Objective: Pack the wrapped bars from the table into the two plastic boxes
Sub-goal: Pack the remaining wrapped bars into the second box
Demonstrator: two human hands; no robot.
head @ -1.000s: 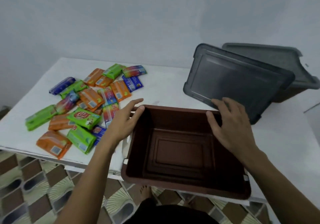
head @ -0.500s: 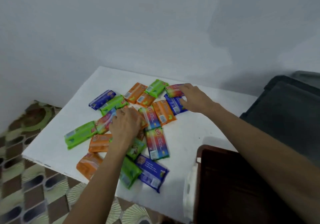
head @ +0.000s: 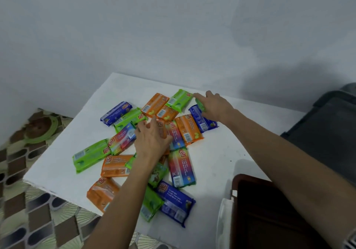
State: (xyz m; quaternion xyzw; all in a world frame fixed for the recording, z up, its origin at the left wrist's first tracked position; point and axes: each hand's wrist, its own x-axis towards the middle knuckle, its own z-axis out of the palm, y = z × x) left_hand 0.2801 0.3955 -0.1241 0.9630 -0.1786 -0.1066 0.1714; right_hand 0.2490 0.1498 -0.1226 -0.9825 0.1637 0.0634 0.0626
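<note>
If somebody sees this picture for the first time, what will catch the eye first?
The heap of bright wrapped bars, orange, green, blue and rainbow, in the middle of the white table. The left hand lies spread over the heap's centre and the right hand touches its far end. A brown box stands at the near right.
</note>
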